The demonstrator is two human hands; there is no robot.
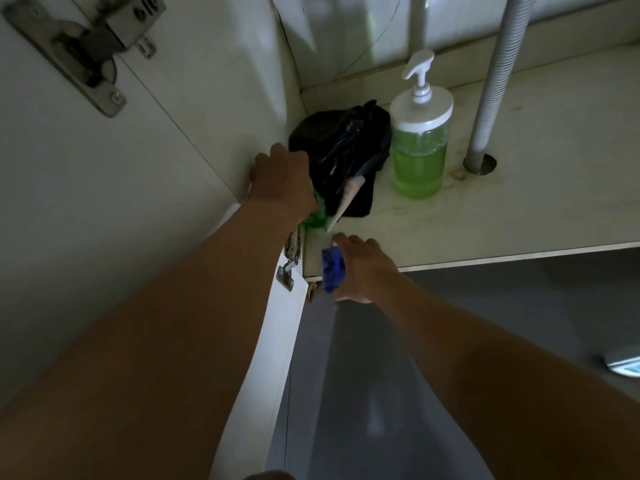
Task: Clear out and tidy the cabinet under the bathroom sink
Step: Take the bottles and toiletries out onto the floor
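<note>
A black plastic bag (341, 150) sits in the cabinet's back left corner, with a pale tube (348, 195) sticking out of its front. My left hand (282, 178) is closed on a green item (317, 216) beside the bag; most of that item is hidden under the hand. At the cabinet's front edge, my right hand (363, 268) grips a crumpled blue item (333, 268). A pump bottle (419, 147) with a white top, holding green liquid, stands upright to the right of the bag.
A grey corrugated drain hose (498, 77) runs down into a hole in the cabinet floor (519, 202). The open door (104, 188) with its hinges (83, 46) is on the left. Grey floor tiles (502, 306) lie below the cabinet edge.
</note>
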